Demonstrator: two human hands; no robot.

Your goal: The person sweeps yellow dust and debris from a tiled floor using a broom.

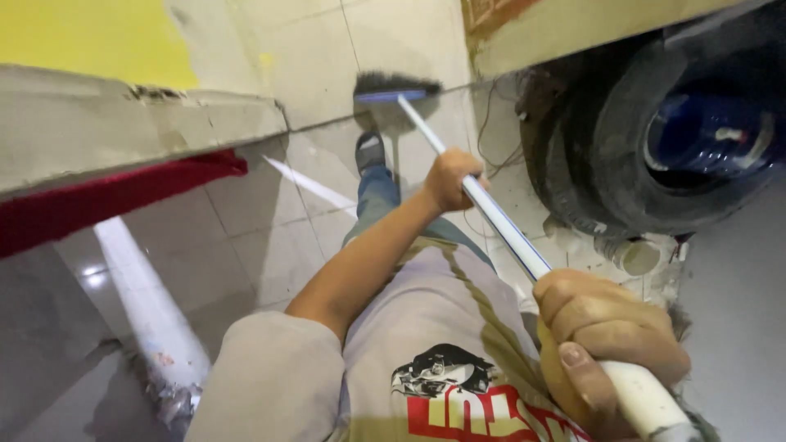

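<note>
Fingers: the left hand [449, 178] wraps its fingers [458, 164] shut around the middle of one long white broom handle [499, 229]; the right hand [610, 336] clenches the handle's near end, thumb on top.
Broom: its single dark bristle head with a blue bar [395, 88] rests on the pale tiled floor [270, 237], against the base of a tiled wall.
Hidden: the handle's end is cut off at the lower edge; one grey shoe [370, 152] shows, the other foot is covered.
Hard to make out: small pale objects beside one black tyre [589, 155], which holds a dark blue container [704, 135].
Count: two hands, one broom, one tyre.
</note>
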